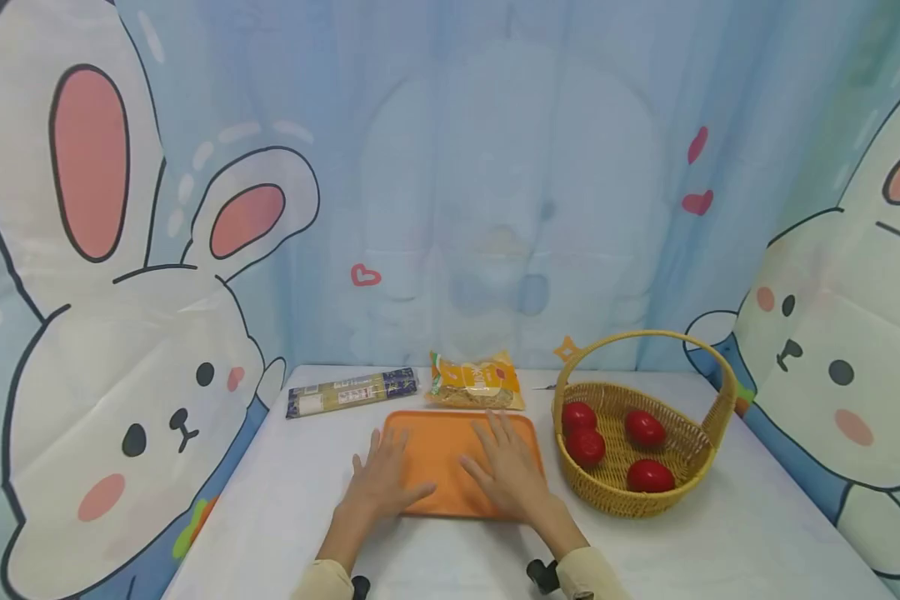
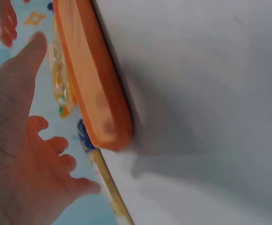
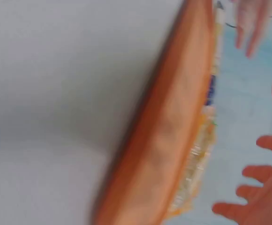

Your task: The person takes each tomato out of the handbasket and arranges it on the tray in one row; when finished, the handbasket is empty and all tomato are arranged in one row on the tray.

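An orange tray (image 1: pixel 450 467) lies on the white table, and both hands are held above its near part with fingers spread. My left hand (image 1: pixel 381 479) is over the tray's left edge, holding nothing; in the left wrist view the left hand (image 2: pixel 37 164) shows spread fingers apart from the tray (image 2: pixel 98 84). My right hand (image 1: pixel 512 467) is over the tray's right side, also empty. In the right wrist view, the fingers of the right hand (image 3: pixel 267 187) are apart from the blurred tray (image 3: pixel 159 140).
Behind the tray lie a long blue-and-gold packet (image 1: pixel 352 392) and a yellow plastic bag (image 1: pixel 476 381) of food. To the right stands a wicker basket (image 1: pixel 622 505) with a tall handle, holding several red, rounded objects (image 1: pixel 650 476). A rabbit-print curtain (image 1: pixel 450 167) hangs behind the table.
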`<state>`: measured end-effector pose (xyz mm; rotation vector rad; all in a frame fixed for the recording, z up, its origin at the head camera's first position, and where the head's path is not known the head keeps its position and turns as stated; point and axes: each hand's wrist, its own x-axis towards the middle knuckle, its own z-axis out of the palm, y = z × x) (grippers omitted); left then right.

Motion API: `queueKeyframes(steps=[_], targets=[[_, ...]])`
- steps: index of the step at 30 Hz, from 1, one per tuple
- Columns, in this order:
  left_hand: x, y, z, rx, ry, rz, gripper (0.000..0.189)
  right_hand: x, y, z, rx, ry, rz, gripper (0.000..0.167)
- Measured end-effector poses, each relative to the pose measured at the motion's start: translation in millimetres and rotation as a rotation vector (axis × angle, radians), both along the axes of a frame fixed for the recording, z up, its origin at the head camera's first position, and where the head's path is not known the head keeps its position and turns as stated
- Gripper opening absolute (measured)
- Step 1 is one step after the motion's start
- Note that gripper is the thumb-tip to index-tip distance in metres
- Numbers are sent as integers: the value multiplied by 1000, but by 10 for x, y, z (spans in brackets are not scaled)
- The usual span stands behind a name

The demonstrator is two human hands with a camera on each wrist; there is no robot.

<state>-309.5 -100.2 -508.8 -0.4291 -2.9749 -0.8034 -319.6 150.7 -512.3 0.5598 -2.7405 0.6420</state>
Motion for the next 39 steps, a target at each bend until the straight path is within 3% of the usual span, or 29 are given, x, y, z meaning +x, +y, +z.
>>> queueKeyframes(steps=[4, 11, 18, 24, 28, 31, 39], targets=[[-4, -208, -72, 59, -81, 1, 121, 62, 112, 212, -72, -41, 73, 62], [67, -456, -210, 126, -205, -58, 119, 182, 438, 545, -53, -54, 104, 58], [93, -508, -280, 148, -201, -119, 117, 277, 907, 798, -58, -22, 69, 54], [119, -534, -250, 129, -182, -70, 112, 124, 1244, 866, -86, 106, 144, 32], [139, -594, -218, 118, -187, -37, 109, -69, 1402, 863, -81, 114, 168, 25], [133, -603, -213, 118, -192, -41, 109, -168, 1555, 861, -65, 43, 122, 27], [81, -539, -239, 105, -195, -53, 109, -415, 1937, 800, -13, -250, -2, 50]])
